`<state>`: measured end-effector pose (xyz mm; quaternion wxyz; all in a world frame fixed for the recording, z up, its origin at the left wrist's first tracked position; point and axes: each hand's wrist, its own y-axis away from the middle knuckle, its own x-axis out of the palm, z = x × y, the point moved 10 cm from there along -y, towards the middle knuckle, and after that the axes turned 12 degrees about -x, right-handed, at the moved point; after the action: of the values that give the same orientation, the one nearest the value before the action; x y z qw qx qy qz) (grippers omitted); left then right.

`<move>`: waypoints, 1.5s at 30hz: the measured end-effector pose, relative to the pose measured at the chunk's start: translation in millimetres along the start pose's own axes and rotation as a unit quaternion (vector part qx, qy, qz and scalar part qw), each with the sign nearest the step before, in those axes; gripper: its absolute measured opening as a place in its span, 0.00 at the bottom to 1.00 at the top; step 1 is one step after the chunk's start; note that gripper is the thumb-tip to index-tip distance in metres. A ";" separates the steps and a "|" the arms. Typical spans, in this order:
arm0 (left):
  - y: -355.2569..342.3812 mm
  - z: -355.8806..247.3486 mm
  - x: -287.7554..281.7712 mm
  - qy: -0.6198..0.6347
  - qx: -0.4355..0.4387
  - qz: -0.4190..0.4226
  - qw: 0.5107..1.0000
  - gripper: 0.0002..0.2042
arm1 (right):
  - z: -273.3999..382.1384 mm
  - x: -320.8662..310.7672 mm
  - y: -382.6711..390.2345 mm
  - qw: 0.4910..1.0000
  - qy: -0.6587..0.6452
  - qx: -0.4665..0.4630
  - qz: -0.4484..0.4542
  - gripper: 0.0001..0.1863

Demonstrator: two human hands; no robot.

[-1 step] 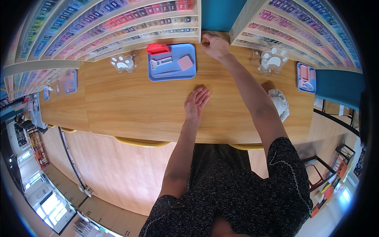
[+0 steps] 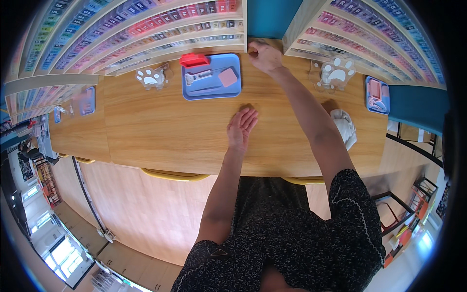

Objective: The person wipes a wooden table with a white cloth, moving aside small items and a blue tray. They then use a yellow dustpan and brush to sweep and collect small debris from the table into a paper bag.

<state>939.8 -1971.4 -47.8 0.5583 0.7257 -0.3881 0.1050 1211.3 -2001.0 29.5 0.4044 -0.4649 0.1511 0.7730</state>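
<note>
My left hand (image 2: 242, 127) rests above the middle of the table, palm turned up, fingers stretched out and nothing in it. At the table's far edge, in the gap between two shelf units, my right hand (image 2: 265, 56) has its fingers curled in a pinch. Whatever they hold, if anything, cannot be made out. Left of that hand lies a blue tray (image 2: 227, 95). On it are a pink square (image 2: 227, 77), a white bone-shaped tool (image 2: 198, 76) and a slim pale tool (image 2: 204, 91). A red scoop-like dish (image 2: 194, 60) sits over the tray's far left corner.
Shelves of small coloured boxes (image 2: 185, 13) rise along the far side, with another unit (image 2: 360, 19) at right. Clear paw-print stands (image 2: 152, 78) flank the work area. A white cloth-like item (image 2: 343, 127) lies beside my right forearm. A second blue tray (image 2: 378, 108) stands far right.
</note>
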 end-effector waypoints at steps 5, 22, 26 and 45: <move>-0.9 -1.3 -1.0 0.005 0.010 -0.009 1.000 0.18 | 10.0 -5.4 8.6 0.993 -0.022 -0.082 -0.085 0.09; -2.2 -7.2 0.1 -0.011 0.019 -0.007 1.000 0.17 | 3.9 17.3 -11.5 0.990 0.034 -0.098 -0.093 0.05; -4.2 -7.7 -1.0 -0.009 0.021 -0.006 1.000 0.17 | 7.5 22.0 -13.8 0.985 0.098 -0.122 -0.077 0.05; 4.9 68.0 24.0 -0.101 -0.121 0.067 0.985 0.22 | 100.3 -53.9 238.8 0.982 -0.149 -0.091 -0.067 0.07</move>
<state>933.6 -2043.1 -54.2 0.5918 0.6321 -0.4997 0.0205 981.6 -2115.8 93.1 0.4291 -0.3885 -0.0133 0.8153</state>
